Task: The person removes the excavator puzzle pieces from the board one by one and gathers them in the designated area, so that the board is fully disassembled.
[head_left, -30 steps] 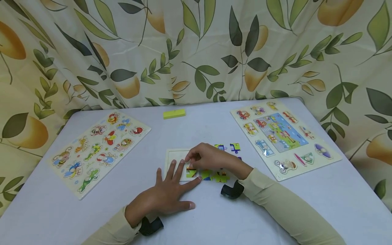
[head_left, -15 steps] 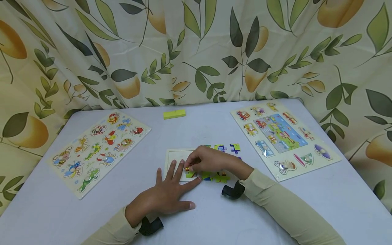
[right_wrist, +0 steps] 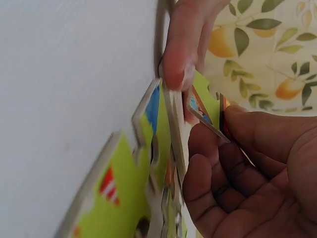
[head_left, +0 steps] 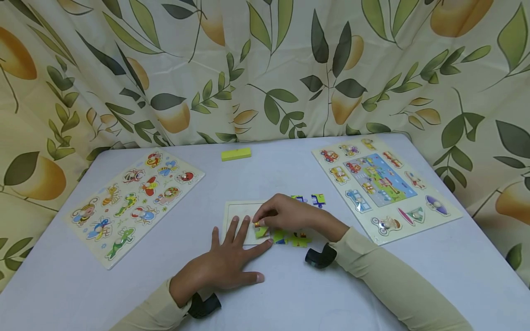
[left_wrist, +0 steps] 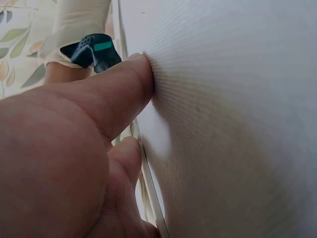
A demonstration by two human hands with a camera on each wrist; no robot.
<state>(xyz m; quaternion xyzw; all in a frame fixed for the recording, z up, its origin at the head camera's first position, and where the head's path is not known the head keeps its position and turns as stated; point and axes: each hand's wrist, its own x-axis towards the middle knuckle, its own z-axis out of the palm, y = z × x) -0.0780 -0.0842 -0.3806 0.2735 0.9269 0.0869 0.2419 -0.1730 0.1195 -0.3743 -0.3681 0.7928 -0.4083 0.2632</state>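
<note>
My left hand [head_left: 225,262] lies with fingers spread, its fingertips on the front left part of a small cream puzzle tray [head_left: 233,208]. My right hand [head_left: 285,214] is over the tray's right side. Between its thumb and fingers it pinches a yellow-green jigsaw piece [right_wrist: 210,101], tilted up off the tray in the right wrist view. Loose jigsaw pieces [head_left: 300,239] lie on the cloth just right of the tray, under and in front of the right hand. In the left wrist view the left thumb [left_wrist: 124,89] rests on the white cloth.
A pegboard of insects [head_left: 136,202] lies at the left, and a vehicle puzzle board [head_left: 385,184] at the right. A yellow block [head_left: 236,154] sits near the back edge. More jigsaw pieces [head_left: 318,199] lie behind the right wrist. A patterned curtain [head_left: 265,69] hangs behind the table.
My right hand has shifted slightly to the right, and the pinched jigsaw piece has tilted and moved right with it. The left hand has stayed put.
</note>
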